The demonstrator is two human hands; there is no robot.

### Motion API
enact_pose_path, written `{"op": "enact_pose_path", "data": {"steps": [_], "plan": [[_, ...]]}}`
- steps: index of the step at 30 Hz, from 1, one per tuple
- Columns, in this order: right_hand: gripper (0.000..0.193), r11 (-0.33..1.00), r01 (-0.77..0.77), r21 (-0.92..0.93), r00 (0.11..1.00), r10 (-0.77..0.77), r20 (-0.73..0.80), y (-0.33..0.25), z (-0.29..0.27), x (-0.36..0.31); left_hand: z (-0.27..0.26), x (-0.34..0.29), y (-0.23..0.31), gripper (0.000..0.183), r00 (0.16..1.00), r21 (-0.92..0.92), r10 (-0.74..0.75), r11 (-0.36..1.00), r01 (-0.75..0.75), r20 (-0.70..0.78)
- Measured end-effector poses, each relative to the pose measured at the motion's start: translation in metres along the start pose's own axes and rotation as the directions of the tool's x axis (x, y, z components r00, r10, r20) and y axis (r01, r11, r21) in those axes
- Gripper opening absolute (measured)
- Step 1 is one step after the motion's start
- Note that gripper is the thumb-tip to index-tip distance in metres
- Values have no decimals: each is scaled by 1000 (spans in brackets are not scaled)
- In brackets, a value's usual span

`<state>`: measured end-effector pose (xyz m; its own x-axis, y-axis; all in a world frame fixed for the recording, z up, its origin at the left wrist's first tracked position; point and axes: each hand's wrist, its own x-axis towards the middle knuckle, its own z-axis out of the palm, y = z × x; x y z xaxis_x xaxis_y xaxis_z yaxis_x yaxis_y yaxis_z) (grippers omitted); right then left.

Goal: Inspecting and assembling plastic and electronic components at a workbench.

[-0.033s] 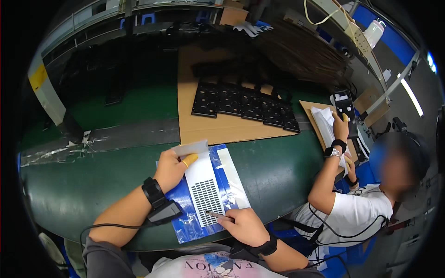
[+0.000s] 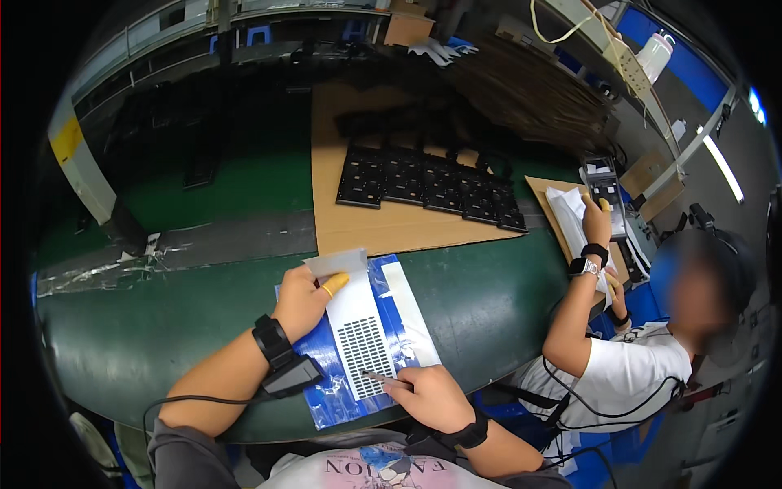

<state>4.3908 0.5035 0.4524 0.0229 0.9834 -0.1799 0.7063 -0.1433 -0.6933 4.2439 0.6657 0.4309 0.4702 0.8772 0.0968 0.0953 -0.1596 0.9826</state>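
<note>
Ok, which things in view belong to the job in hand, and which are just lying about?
In use:
white sheet with dark rectangles, held by the left hand;
slim tool in the right hand;
blue board under the sheet.

Apparently just lying about:
black panels;
cardboard under them;
blue stool, background.

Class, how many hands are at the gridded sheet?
2: left hand at the far end of the gridded sheet; right hand, holding a slim tool, at its near end.
</note>
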Motion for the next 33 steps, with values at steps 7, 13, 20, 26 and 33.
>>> {"op": "enact_pose_path", "data": {"steps": [7,13,20,26,33], "plan": [[22,993,32,-112,993,-44,-106,-9,-17,0,0,2,-6,18,985,95,173,981,-170,-24],[21,932,317,-176,922,-346,-176,-17,-7,5,-1,5,-19,26,994,-35,85,996,-88,-74],[41,810,394,-433,903,-429,20,-9,-7,18,-1,6,-20,34,994,-145,73,986,-84,-78],[42,834,399,-382,901,-435,-9,-23,-4,23,-3,5,-16,34,986,107,87,992,-72,-141],[20,889,446,107,866,-397,-304,-8,-25,50,-7,9,-13,17,979,140,171,978,-156,-109]]}}
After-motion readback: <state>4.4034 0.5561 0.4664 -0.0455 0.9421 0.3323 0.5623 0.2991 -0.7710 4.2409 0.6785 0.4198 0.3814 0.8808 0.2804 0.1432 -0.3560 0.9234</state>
